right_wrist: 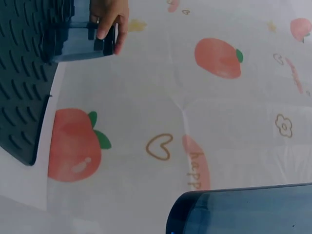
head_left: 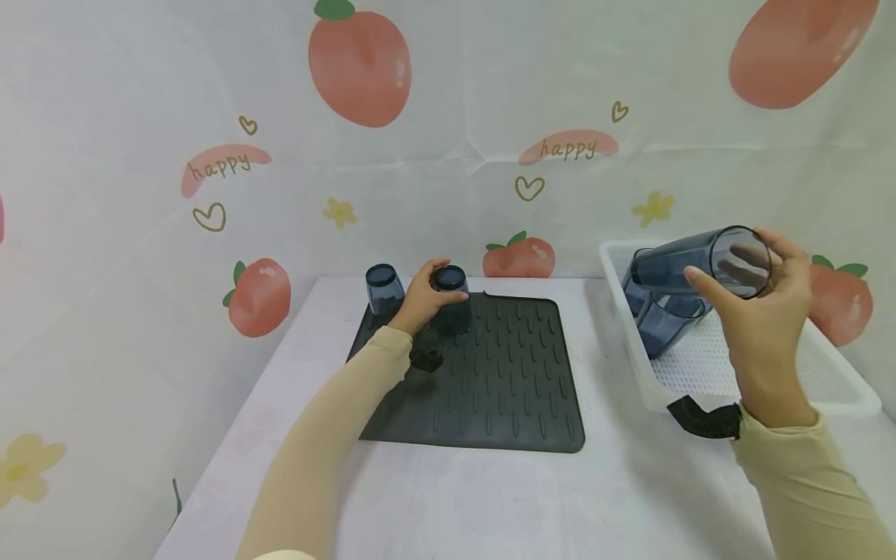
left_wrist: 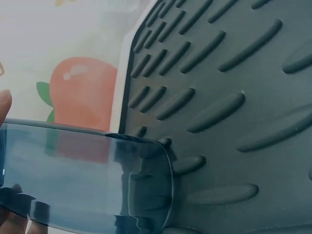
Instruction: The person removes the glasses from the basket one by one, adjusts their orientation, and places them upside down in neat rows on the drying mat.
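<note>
My left hand (head_left: 422, 302) grips an upside-down blue glass (head_left: 456, 317) near its base, at the back of a dark ridged drying mat (head_left: 504, 389). In the left wrist view the rim of that glass (left_wrist: 83, 175) meets the mat. A second upside-down glass (head_left: 384, 289) stands at the mat's back left corner. Over on the right, my right hand (head_left: 766, 334) holds another blue glass (head_left: 672, 263) on its side, above a white basket (head_left: 623, 330). Part of this glass (right_wrist: 248, 212) shows at the bottom of the right wrist view.
Inside the basket, a blue glass (head_left: 661, 330) leans at the left end, with another (head_left: 631, 295) partly hidden behind it. A white table (head_left: 476, 505) lies under the mat and basket. A printed cloth wall (head_left: 434, 179) rises behind and to the left.
</note>
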A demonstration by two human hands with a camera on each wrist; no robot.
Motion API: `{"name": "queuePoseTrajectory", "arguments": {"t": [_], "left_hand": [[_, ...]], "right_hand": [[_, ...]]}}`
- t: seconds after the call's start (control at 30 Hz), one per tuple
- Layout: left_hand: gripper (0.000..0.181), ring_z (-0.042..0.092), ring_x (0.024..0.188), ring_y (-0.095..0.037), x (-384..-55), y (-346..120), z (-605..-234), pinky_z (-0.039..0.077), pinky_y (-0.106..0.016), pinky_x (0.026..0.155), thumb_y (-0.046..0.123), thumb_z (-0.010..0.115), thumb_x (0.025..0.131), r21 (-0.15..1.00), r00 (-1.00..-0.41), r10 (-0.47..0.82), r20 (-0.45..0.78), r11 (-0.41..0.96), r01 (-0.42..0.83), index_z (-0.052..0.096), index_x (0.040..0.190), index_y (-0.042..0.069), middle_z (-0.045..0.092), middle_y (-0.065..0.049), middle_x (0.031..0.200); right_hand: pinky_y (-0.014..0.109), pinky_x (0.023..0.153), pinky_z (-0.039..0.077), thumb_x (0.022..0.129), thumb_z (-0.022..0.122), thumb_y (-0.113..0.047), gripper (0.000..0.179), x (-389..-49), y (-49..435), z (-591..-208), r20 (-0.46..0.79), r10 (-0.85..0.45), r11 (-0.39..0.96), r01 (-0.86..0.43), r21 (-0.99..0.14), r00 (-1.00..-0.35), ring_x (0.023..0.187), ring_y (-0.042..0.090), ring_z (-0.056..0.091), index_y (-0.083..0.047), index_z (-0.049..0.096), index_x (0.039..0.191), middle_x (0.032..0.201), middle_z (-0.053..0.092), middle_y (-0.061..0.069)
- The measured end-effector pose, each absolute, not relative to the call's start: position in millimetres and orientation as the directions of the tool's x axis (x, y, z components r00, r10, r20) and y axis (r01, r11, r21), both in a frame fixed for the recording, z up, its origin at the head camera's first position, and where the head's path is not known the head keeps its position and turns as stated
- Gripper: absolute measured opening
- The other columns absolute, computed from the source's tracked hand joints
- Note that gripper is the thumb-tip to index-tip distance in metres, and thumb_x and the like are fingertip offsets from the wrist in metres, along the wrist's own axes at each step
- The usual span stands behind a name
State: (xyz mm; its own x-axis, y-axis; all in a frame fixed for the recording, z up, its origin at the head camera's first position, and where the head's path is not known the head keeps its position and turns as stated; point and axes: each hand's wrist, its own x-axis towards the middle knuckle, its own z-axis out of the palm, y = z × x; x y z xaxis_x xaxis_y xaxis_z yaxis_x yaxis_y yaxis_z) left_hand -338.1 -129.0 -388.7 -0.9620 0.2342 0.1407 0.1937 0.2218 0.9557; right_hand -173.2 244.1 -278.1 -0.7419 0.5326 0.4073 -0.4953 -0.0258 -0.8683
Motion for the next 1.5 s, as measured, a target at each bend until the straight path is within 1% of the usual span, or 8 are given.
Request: {"name": "queuePoseTrajectory", "arguments": {"t": [0.07,0.3,0.53,0.7,0.83,1.0,1.23,1.5], "left_hand": [[0.08,0.049,0.126,-0.028,-337.8,-129.3,-387.8,0.046,-0.044,0.102,0.011,0.079,0.081,0.954,-0.964,0.226,0.14,0.229,0.192,0.036,0.148,0.014,0.044,-0.011,0.144],[0.079,0.028,0.144,-0.031,-333.1,-131.3,-378.0,0.033,-0.048,0.114,0.022,0.081,0.08,0.943,-0.97,0.197,0.143,0.27,0.194,0.038,0.147,0.023,0.033,-0.012,0.154],[0.082,0.031,0.143,-0.021,-327.3,-132.3,-362.9,0.025,-0.038,0.119,0.025,0.08,0.081,0.913,-0.952,0.216,0.217,0.301,0.277,0.035,0.149,0.018,0.034,-0.006,0.154],[0.078,0.031,0.144,-0.019,-315.6,-129.7,-352.2,0.026,-0.036,0.119,0.023,0.079,0.083,0.892,-0.927,0.25,0.28,0.289,0.348,0.037,0.148,0.017,0.036,-0.001,0.154],[0.074,0.032,0.143,-0.017,-298.7,-124.3,-343.7,0.027,-0.035,0.118,0.021,0.076,0.085,0.886,-0.901,0.297,0.318,0.245,0.393,0.037,0.148,0.018,0.037,-0.001,0.153],[0.071,0.035,0.142,-0.016,-278.8,-116.9,-339.4,0.029,-0.033,0.118,0.016,0.072,0.088,0.893,-0.876,0.358,0.323,0.19,0.407,0.035,0.149,0.018,0.039,-0.003,0.151],[0.072,0.037,0.141,-0.018,-259.4,-106.8,-344.9,0.03,-0.034,0.117,0.012,0.071,0.088,0.888,-0.837,0.441,0.324,0.162,0.43,0.034,0.15,0.013,0.04,-0.005,0.151],[0.073,0.04,0.139,-0.017,-244.5,-97.1,-352.2,0.033,-0.031,0.115,0.015,0.074,0.087,0.887,-0.803,0.509,0.31,0.15,0.437,0.035,0.149,0.019,0.042,-0.002,0.15]], "right_hand": [[0.01,0.074,0.053,0.066,0.081,0.015,0.074,-173.6,240.1,-280.1,0.429,0.516,-0.007,-0.504,-0.863,-0.742,0.1,0.015,0.061,-0.01,0.052,0.13,0.115,0.058,0.006],[0.008,0.074,0.052,0.068,0.08,0.012,0.073,-175.1,229.5,-290.1,0.469,0.454,0.101,-0.479,-0.872,-0.758,0.101,0.012,0.062,-0.011,0.051,0.132,0.116,0.06,0.004],[0.009,0.078,0.051,0.071,0.078,0.012,0.073,-173.0,218.0,-297.4,0.515,0.381,0.196,-0.477,-0.856,-0.768,0.099,0.01,0.063,-0.011,0.05,0.135,0.116,0.06,0.003],[0.01,0.079,0.052,0.072,0.076,0.013,0.074,-171.6,210.1,-302.2,0.526,0.32,0.193,-0.489,-0.85,-0.788,0.102,0.01,0.063,-0.011,0.048,0.136,0.118,0.059,0.003],[0.01,0.078,0.052,0.074,0.075,0.012,0.074,-170.0,203.7,-306.7,0.516,0.265,0.217,-0.471,-0.855,-0.815,0.104,0.008,0.061,-0.011,0.045,0.138,0.121,0.058,0.0],[0.009,0.076,0.052,0.076,0.075,0.01,0.075,-168.2,194.8,-312.6,0.509,0.204,0.257,-0.456,-0.852,-0.836,0.105,0.005,0.061,-0.012,0.043,0.14,0.121,0.058,-0.005],[0.011,0.079,0.053,0.077,0.074,0.01,0.074,-165.2,182.0,-319.4,0.533,0.11,0.267,-0.491,-0.829,-0.839,0.107,0.002,0.061,-0.009,0.041,0.141,0.123,0.056,-0.005],[0.012,0.079,0.054,0.076,0.074,0.012,0.076,-156.4,165.1,-328.7,0.498,0.049,0.224,-0.477,-0.85,-0.866,0.108,0.005,0.06,-0.008,0.04,0.141,0.125,0.055,-0.001]]}}
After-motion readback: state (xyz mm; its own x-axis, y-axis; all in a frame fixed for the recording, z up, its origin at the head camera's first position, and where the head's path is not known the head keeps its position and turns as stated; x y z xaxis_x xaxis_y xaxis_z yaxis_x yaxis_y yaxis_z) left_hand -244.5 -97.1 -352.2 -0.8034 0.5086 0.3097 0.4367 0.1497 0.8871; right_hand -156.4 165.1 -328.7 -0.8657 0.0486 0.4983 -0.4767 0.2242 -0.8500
